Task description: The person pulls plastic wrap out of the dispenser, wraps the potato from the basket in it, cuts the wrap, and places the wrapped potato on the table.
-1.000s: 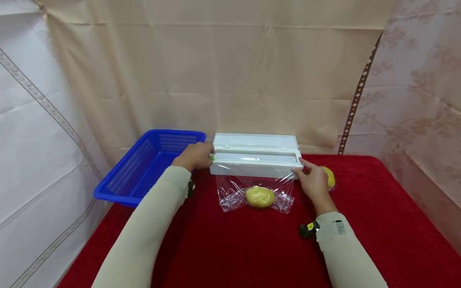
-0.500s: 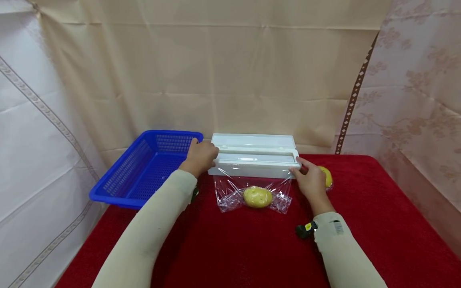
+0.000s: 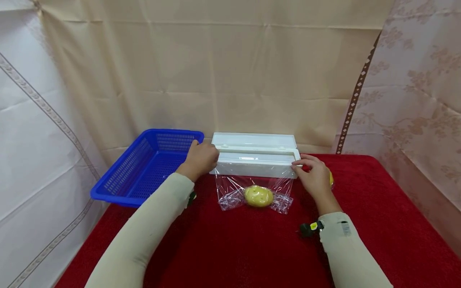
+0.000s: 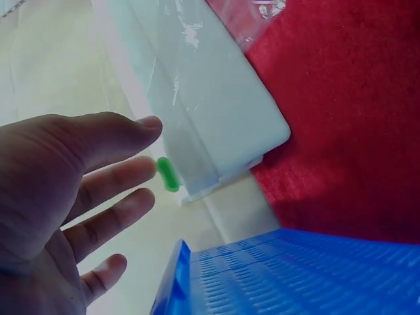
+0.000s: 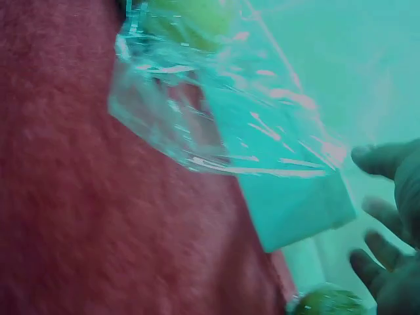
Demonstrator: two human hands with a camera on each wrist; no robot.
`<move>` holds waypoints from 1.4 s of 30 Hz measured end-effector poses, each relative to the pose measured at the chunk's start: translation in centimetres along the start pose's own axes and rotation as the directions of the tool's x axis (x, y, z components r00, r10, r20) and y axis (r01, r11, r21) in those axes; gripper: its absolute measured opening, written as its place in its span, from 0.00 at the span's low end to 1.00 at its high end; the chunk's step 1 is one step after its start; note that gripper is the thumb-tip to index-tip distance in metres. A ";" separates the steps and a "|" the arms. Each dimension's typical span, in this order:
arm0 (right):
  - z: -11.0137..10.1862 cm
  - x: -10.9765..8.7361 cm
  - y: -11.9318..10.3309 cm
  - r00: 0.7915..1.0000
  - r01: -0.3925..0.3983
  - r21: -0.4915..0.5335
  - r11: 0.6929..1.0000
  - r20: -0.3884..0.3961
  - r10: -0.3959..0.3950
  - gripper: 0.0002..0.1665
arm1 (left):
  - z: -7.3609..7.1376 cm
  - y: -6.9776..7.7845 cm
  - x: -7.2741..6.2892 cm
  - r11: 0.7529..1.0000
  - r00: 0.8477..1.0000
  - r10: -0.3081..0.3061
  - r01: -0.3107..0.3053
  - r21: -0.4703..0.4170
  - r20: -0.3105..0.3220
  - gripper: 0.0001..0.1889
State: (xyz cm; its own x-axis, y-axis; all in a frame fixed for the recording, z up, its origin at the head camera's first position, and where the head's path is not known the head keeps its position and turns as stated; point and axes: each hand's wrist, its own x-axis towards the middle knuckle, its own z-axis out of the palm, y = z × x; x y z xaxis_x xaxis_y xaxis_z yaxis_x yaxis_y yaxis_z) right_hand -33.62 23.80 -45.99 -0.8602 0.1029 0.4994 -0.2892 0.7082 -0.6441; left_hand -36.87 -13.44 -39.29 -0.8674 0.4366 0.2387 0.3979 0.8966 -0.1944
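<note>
A white cling film dispenser box lies with its lid raised at the back. Clear film hangs from its front down to a yellow potato, covering it. My left hand is at the box's left end. In the left wrist view its fingers are spread, a fingertip right beside a green slider and the thumb overlapping the box edge. My right hand is at the right front corner, thumb and index fingertip at the rim. The right wrist view shows its fingers loosely extended near the film's edge.
A blue plastic basket stands at the left, close to my left forearm. Behind my right hand, another yellow film-wrapped item is partly hidden. Red cloth covers the table, with a beige curtain behind.
My left hand has shifted slightly over the box's left end, hiding the green slider from the head view. My right index finger has moved from the box's end in toward the thumb.
</note>
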 end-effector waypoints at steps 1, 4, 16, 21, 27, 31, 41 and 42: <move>-0.3 0.0 -0.1 1.000 0.002 -0.010 1.000 0.020 -0.001 0.08 | -0.1 0.0 -0.1 1.000 1.000 0.004 -0.004 -0.009 -0.007 0.07; -1.3 -0.1 -0.4 0.996 0.008 -0.010 1.000 0.086 -0.007 0.09 | -0.3 0.0 -0.7 1.000 1.000 0.014 -0.014 -0.024 -0.020 0.09; -5.1 -1.9 -1.2 0.968 0.052 0.014 0.999 0.245 -0.054 0.09 | -1.7 0.4 -3.9 0.993 0.999 0.053 -0.053 -0.104 -0.004 0.03; -6.2 -3.2 -1.5 0.948 0.089 0.016 0.996 0.305 -0.090 0.07 | -1.8 0.9 -5.6 0.990 0.997 0.073 -0.077 -0.122 -0.038 0.10; -6.8 -4.7 -1.8 0.915 0.130 0.024 0.991 0.382 -0.129 0.05 | -1.4 1.5 -7.6 0.990 0.998 0.063 -0.066 -0.125 -0.028 0.11; -6.9 -5.5 -1.7 0.882 0.189 0.005 0.982 0.439 -0.172 0.08 | -0.8 2.0 -8.6 0.992 0.997 0.070 -0.073 -0.100 -0.029 0.11; -5.5 -6.7 -0.7 0.808 0.378 -0.079 0.922 0.515 -0.288 0.11 | 1.7 3.1 -9.9 0.994 0.991 0.105 -0.105 0.001 -0.085 0.04; -5.4 -6.8 -0.6 0.804 0.392 -0.091 0.916 0.517 -0.293 0.11 | 1.8 3.3 -9.9 0.994 0.991 0.107 -0.106 0.017 -0.085 0.04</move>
State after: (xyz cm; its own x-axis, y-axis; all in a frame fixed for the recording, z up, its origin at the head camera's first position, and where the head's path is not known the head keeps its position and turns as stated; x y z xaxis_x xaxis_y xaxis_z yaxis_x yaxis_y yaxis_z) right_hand -25.34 26.40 -45.86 -0.8243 -0.4858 0.2906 -0.5636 0.7522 -0.3414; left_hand -27.52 -14.93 -44.05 -0.7917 0.5344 0.2962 0.4820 0.8441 -0.2348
